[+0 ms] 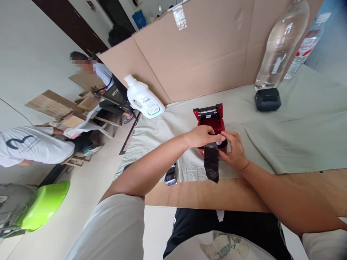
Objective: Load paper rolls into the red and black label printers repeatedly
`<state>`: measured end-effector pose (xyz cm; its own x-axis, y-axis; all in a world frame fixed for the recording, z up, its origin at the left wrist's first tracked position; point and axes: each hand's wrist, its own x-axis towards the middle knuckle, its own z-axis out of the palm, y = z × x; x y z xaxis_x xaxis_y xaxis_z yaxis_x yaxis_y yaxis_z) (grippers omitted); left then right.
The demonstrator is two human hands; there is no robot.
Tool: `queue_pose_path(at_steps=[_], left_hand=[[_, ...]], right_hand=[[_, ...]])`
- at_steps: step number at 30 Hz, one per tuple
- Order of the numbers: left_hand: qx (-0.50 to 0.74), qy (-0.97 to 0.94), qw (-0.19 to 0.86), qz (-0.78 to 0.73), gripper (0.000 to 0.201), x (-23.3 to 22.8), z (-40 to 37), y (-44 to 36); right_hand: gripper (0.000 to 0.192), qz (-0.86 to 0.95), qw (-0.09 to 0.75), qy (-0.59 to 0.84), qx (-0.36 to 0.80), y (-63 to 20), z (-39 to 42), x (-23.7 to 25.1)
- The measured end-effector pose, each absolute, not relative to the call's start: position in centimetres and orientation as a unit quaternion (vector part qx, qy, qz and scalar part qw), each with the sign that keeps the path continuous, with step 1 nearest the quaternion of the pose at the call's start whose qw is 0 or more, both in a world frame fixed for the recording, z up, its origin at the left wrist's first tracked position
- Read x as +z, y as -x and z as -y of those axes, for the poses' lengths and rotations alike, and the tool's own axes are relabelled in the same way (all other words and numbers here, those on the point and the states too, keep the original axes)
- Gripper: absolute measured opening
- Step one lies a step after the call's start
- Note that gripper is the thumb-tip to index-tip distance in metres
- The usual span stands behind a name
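A small red label printer (213, 121) stands open on the pale cloth, its lid tipped back toward the cardboard wall. My left hand (202, 136) reaches over its near side, fingers curled at the roll compartment. My right hand (235, 151) presses in from the right against the same spot. Between them a black wrapper or strip (211, 163) hangs down toward the table's front edge, held by both hands. What lies inside the compartment is hidden by my fingers.
A white detergent bottle (143, 98) lies at the back left. A dark printer (268, 99) and two clear bottles (282, 43) stand back right. A black packet (170, 176) lies near the wooden table edge (233, 196). Two people sit at the left; a green stool (45, 205) is nearby.
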<state>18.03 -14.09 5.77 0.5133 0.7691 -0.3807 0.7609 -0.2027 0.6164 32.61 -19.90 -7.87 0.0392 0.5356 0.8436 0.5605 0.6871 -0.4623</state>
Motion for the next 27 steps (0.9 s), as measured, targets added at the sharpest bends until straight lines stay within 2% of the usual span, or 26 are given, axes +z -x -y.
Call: queue_pose_path(at_steps=[3,5,11,17,20,24,27], left_hand=[[-0.019,-0.838,0.314,-0.446,0.05,5.6,14.6,-18.9],[-0.01,-0.867,0.299,-0.398,0.052,5.6,14.8,-18.8],[-0.02,-0.857,0.432,-0.281,0.041,6.0,13.7,-16.9],[-0.063,-0.814,0.501,-0.287,0.033,6.0,13.2,-16.5],[-0.07,-0.801,0.517,-0.294,0.036,6.0,12.7,-16.4],[0.001,-0.811,0.453,-0.371,0.04,5.4,10.6,-15.8],[0.012,-0.827,0.374,-0.419,0.041,4.5,9.0,-15.8]], right_hand=[[0.036,0.675,0.617,0.405,-0.011,-32.8,20.0,-7.7],[0.028,0.665,0.624,0.41,-0.001,-32.9,20.0,-7.6],[0.022,0.657,0.635,0.407,0.019,-33.0,20.0,-7.2],[0.026,0.672,0.64,0.372,0.033,-32.7,20.1,-7.3],[0.034,0.664,0.638,0.39,0.031,-32.8,20.0,-7.7],[0.05,0.65,0.631,0.423,-0.036,-32.9,19.9,-7.8],[0.032,0.692,0.598,0.393,-0.094,-32.9,20.0,-7.6]])
